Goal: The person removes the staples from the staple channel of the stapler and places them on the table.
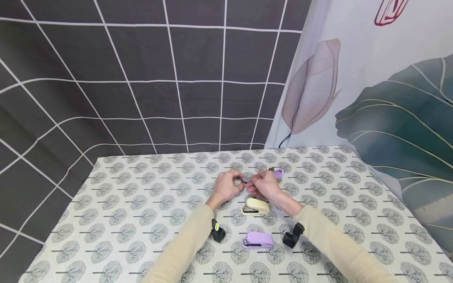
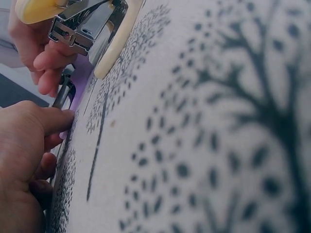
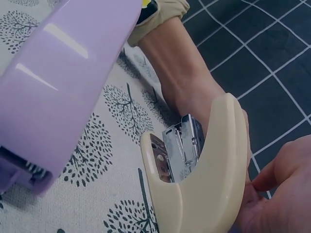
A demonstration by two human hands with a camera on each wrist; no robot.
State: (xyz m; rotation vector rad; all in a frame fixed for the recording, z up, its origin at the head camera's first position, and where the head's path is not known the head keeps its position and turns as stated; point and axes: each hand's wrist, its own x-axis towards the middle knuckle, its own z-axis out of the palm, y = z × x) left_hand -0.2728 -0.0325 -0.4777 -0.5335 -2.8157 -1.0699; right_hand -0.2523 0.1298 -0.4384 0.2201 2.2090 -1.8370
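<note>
Three staplers are being noted on the tree-print cloth (image 1: 159, 251): the far purple stapler (image 1: 280, 173) is being handled at the back, while the cream stapler (image 1: 258, 206) and the near purple stapler (image 1: 260, 239) are lying untouched on the person's side of it. A slim metal rail (image 2: 63, 95) of the far purple stapler is being gripped near its end by the left hand (image 1: 226, 186), its thumb and finger set narrowly. The right hand (image 1: 266, 184) is being held close against the same part, fingers bent and gathered (whether anything is being pinched there cannot be told).

For sound work, it is being advised that the rail be steadied by the left fingers, that only light pressure be applied by the right, and that fingertips be kept off the metal edges.

In the head view, the whole layout is being given, but most of the contact is being covered by fingers. In the left wrist view, the rail is being exposed from low down. In the right wrist view, the rail is not being made out, yet the slotted mouth (image 3: 26, 167) of the near purple stapler is being revealed.
</note>
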